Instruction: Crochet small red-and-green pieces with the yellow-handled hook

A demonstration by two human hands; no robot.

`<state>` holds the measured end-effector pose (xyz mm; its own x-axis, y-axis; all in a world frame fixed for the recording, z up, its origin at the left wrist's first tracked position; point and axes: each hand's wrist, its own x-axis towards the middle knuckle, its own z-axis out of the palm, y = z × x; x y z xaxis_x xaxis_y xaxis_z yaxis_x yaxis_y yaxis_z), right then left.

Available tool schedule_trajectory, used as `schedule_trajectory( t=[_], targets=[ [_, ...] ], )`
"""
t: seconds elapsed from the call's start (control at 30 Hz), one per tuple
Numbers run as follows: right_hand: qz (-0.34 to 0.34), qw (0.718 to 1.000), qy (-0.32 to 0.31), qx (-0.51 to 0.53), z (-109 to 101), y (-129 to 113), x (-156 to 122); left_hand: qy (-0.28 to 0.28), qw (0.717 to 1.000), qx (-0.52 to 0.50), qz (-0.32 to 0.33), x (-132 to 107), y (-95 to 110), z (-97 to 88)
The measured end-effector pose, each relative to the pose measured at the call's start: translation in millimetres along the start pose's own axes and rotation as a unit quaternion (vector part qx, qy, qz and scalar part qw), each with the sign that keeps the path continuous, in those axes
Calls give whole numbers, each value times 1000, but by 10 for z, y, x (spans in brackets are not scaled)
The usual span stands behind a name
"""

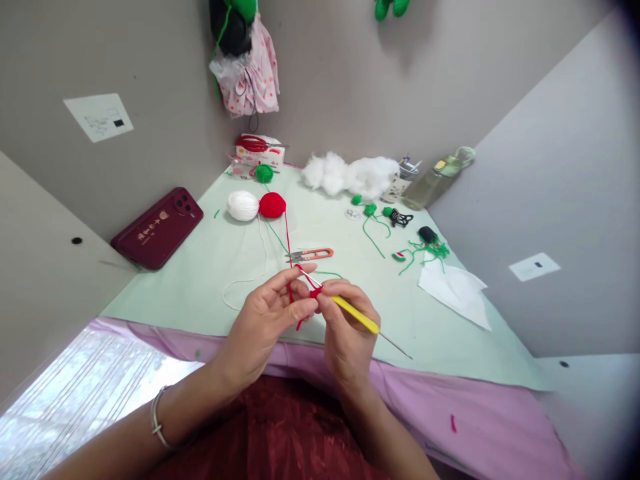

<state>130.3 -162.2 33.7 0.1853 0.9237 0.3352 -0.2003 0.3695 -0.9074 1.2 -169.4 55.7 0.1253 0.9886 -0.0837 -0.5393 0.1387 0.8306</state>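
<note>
My left hand (273, 312) pinches a small red crochet piece (315, 293) and the red yarn strand (289, 253) running to it. My right hand (347, 323) is closed round a yellow-handled crochet hook (356, 316), whose metal tip meets the red piece between my fingers. The strand leads back across the pale green mat (210, 267) to a red yarn ball (273, 205) that lies beside a white yarn ball (243, 205). Both hands hover over the near edge of the mat.
Orange thread snips (313, 254) lie just beyond my hands. White stuffing (350, 175), a green yarn ball (264, 173), small green pieces (373, 212), a bottle (435, 180) and white paper (457, 290) sit further back and right. A dark red phone (157, 228) leans at the left wall.
</note>
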Motion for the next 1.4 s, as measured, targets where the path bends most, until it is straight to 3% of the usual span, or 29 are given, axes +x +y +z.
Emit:
schedule_trajectory(
  t=[0.23,0.5,0.8,1.17,1.4],
  targets=[
    [-26,1000,14,-1,12,-20,-8,-6,1000,-3,-14,19,-36,-12],
    [42,998,21,36,-28,23,5,-5,1000,-5,12,-5,-15,-16],
    [58,997,14,53,-10,53,-14,12,998,35,41,-17,-14,-30],
    [-14,1000,23,-6,16,36,-41,2,998,26,63,-43,-84,-55],
    [-25,999,20,12,29,57,-32,-7,999,24,28,-35,-58,-32]
  ],
)
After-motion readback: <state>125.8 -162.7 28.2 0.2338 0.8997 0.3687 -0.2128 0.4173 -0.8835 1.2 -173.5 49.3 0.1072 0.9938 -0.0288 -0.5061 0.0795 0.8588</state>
